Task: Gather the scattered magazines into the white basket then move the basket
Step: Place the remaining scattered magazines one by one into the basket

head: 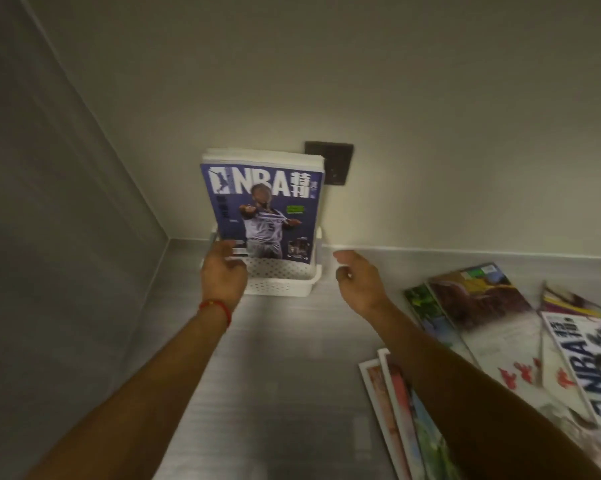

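— Magazines: status at the hands?
— Left hand (pixel 222 271) grips the white basket (pixel 281 277) rim; right hand (pixel 357 278) open, just beside it.
— Contents?
— NBA magazine (pixel 262 213) upright in front of a stack; scattered magazines (pixel 482 323) on the surface (pixel 292 375), right.

One white perforated basket (pixel 281 277) sits on the counter. It contains one upright stack of magazines (pixel 262 202); the number in the stack cannot be determined. About six loose magazines (pixel 482 306) lie scattered at right, overlapping. One dark wall socket plate (pixel 333 161) is present. Two hands are visible: left hand (pixel 222 271) and right hand (pixel 359 280).
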Demonstrator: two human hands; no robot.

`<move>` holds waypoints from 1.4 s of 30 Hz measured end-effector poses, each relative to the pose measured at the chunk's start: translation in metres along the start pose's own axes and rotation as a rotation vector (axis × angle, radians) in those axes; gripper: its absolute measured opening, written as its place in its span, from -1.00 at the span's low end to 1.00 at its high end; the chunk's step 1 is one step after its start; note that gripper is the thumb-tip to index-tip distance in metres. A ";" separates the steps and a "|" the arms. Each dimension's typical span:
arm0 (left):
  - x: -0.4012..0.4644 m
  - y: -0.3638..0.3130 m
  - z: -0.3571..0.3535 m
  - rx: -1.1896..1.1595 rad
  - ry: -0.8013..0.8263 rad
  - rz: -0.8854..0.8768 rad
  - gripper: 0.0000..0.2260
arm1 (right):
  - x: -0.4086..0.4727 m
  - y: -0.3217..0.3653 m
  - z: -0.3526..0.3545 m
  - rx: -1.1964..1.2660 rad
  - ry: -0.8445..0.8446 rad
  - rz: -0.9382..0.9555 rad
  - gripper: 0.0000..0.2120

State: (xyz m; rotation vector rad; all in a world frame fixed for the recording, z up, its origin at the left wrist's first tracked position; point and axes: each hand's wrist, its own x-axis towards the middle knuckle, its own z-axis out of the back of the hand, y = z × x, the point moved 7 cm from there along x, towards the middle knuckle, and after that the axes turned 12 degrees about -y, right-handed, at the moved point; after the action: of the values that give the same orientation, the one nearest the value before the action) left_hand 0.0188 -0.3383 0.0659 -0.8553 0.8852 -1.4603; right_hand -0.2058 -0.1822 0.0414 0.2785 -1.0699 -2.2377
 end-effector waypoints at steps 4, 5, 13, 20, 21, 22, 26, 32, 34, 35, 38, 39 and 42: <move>-0.110 -0.002 -0.054 0.037 0.183 -0.120 -0.65 | -0.049 -0.074 0.055 -0.033 -0.026 -0.023 -0.70; -0.138 -0.001 -0.071 0.070 0.273 -0.138 -0.63 | -0.059 -0.095 0.072 -0.053 -0.019 -0.047 -0.70; -0.289 -0.008 -0.169 0.220 0.700 -0.200 -0.65 | -0.113 -0.256 0.242 -0.263 -0.208 -0.228 -0.75; -0.348 -0.021 -0.226 0.337 0.832 -0.263 -0.62 | -0.132 -0.373 0.324 -0.489 -0.163 -0.433 -0.39; -0.354 -0.023 -0.231 0.315 0.827 -0.237 -0.64 | -0.131 -0.382 0.324 -0.536 -0.099 -0.417 -0.29; -0.360 -0.025 -0.235 0.295 0.839 -0.215 -0.63 | -0.130 -0.390 0.321 -0.566 -0.044 -0.406 -0.21; -0.379 -0.035 -0.245 0.259 0.837 -0.176 -0.62 | -0.132 -0.395 0.309 -0.733 0.025 -0.281 -0.11; -0.396 -0.040 -0.257 0.268 0.777 -0.179 -0.65 | -0.153 -0.361 0.286 -0.899 0.165 -0.105 -0.37; -0.402 -0.040 -0.265 0.239 0.802 -0.133 -0.71 | -0.162 -0.338 0.280 -0.885 0.220 0.056 -0.38; -0.407 -0.042 -0.269 0.213 0.818 -0.066 -0.76 | -0.166 -0.328 0.282 -0.853 0.182 0.093 -0.43; -0.434 -0.040 -0.287 -0.001 0.892 0.481 -0.84 | -0.177 -0.300 0.287 -0.715 0.054 0.176 -0.50; -0.445 -0.042 -0.294 -0.094 0.929 0.639 -0.81 | -0.181 -0.290 0.285 -0.690 0.056 0.244 -0.51; -0.458 -0.049 -0.309 -0.209 0.932 0.777 -0.78 | -0.193 -0.266 0.282 -0.640 0.000 0.443 -0.58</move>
State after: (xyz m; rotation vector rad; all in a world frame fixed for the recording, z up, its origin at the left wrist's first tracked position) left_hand -0.2489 0.1364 -0.0371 0.1344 1.8292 -1.0204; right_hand -0.2999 0.2391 0.0073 -0.2141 -0.3214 -2.0343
